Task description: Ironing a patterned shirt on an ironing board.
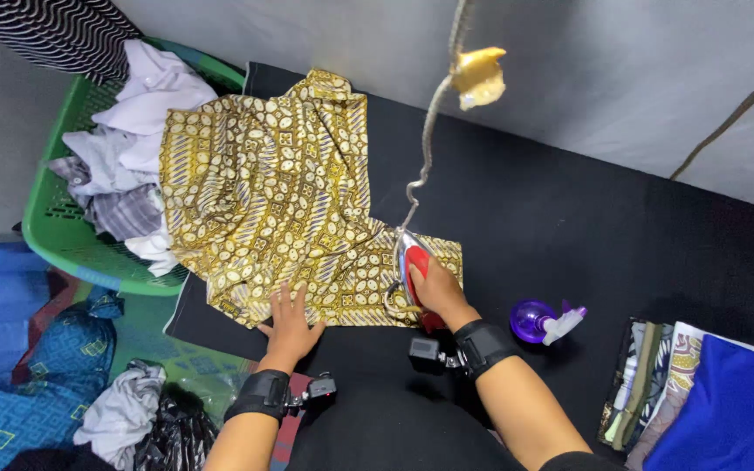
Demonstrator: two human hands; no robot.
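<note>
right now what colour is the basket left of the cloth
Green, a slotted plastic basket holding crumpled laundry; the head view shows it.

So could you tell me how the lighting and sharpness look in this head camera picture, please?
Head view: light is even and soft, with no harsh glare; the patterned cloth is crisp; the right hand on the iron and the left hand are sharp; the black pad stays dark with little detail; edges bend slightly, wide-angle.

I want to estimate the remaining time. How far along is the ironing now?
Done: folded clothes are stacked at the right. In hand: the right hand presses the iron on the yellow patterned cloth, and the left hand holds its edge flat. Left: most of that cloth lies crumpled, and the green basket holds more garments.
</note>
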